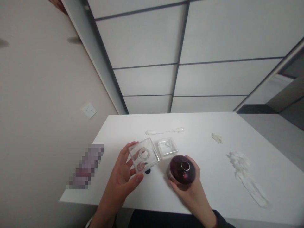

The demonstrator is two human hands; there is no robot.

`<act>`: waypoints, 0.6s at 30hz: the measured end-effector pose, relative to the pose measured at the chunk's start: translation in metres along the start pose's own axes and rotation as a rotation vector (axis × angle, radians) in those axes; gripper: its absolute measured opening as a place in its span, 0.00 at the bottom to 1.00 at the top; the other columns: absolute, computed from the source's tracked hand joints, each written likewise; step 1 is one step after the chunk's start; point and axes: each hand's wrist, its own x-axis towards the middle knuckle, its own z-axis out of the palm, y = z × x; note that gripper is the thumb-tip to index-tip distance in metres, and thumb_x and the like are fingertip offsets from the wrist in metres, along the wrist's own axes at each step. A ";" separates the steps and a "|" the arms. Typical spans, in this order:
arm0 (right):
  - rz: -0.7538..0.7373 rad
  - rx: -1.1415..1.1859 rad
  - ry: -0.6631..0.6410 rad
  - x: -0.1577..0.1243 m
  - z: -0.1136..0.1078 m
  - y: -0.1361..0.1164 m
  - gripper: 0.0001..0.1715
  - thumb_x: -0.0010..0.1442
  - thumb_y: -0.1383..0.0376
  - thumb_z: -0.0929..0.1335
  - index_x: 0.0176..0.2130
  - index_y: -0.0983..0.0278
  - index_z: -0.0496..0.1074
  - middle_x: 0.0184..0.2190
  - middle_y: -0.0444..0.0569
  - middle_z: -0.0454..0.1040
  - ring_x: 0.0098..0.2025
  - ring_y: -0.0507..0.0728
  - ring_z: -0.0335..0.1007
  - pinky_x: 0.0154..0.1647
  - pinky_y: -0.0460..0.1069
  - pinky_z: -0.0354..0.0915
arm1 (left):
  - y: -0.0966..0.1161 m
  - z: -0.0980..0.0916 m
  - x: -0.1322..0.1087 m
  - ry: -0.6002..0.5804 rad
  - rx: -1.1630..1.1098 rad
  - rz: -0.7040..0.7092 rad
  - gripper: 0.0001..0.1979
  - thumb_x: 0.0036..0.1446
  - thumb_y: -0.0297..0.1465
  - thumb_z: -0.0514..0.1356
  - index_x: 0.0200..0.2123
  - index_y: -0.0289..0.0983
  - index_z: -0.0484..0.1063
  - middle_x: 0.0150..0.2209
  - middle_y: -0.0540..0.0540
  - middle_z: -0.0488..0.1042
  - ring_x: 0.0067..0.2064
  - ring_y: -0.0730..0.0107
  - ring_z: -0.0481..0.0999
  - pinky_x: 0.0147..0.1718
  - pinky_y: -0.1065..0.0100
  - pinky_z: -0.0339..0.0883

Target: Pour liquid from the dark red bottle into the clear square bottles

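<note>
My left hand (124,171) grips a clear square plastic piece (152,151) by its left side, tilted up above the table. A round ring shape shows in the middle of this piece. My right hand (193,186) is wrapped round a jar (181,167) with a shiny dark red domed top. Between and beyond the hands, a clear square plastic tray (167,148) rests on the table. A small black round object (147,171) shows just below the plastic piece, partly covered by it.
The white table (209,199) carries thin clear plastic items (155,132) at the back. A small crumpled piece (216,138) and a long crumpled clear wrapper (239,164) lie right. A blurred-out pinkish object (86,167) is at the left edge. White panels stand behind.
</note>
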 end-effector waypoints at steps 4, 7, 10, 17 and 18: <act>0.052 0.035 -0.038 -0.005 0.001 0.006 0.49 0.60 0.51 0.77 0.70 0.58 0.55 0.66 0.62 0.65 0.65 0.71 0.71 0.64 0.70 0.72 | 0.002 0.004 -0.001 0.015 0.051 0.015 0.39 0.54 0.43 0.77 0.66 0.48 0.67 0.63 0.39 0.75 0.64 0.45 0.77 0.55 0.56 0.80; 0.092 0.069 -0.074 -0.007 0.002 0.008 0.52 0.61 0.51 0.77 0.72 0.58 0.52 0.69 0.63 0.63 0.66 0.71 0.71 0.66 0.69 0.71 | 0.003 0.005 -0.002 0.021 0.122 0.035 0.39 0.56 0.43 0.75 0.67 0.48 0.66 0.65 0.39 0.73 0.66 0.44 0.74 0.57 0.55 0.79; 0.104 0.087 -0.101 -0.008 0.003 0.009 0.53 0.61 0.50 0.77 0.73 0.58 0.51 0.70 0.64 0.62 0.67 0.70 0.71 0.66 0.67 0.72 | 0.000 0.002 0.000 -0.015 0.253 0.082 0.38 0.59 0.41 0.73 0.69 0.49 0.64 0.68 0.38 0.70 0.66 0.44 0.76 0.57 0.53 0.80; 0.032 0.034 -0.138 -0.011 0.006 0.014 0.58 0.58 0.52 0.79 0.74 0.57 0.50 0.73 0.64 0.60 0.71 0.73 0.66 0.70 0.69 0.68 | -0.006 0.005 0.006 0.028 0.599 0.323 0.35 0.63 0.34 0.68 0.70 0.54 0.62 0.74 0.42 0.61 0.71 0.48 0.70 0.58 0.53 0.81; 0.026 0.022 -0.153 -0.011 0.006 0.014 0.59 0.57 0.53 0.80 0.74 0.57 0.50 0.74 0.65 0.59 0.72 0.74 0.65 0.70 0.69 0.67 | -0.006 0.008 0.007 0.031 0.632 0.352 0.34 0.63 0.33 0.68 0.69 0.54 0.63 0.74 0.43 0.60 0.72 0.48 0.69 0.58 0.53 0.81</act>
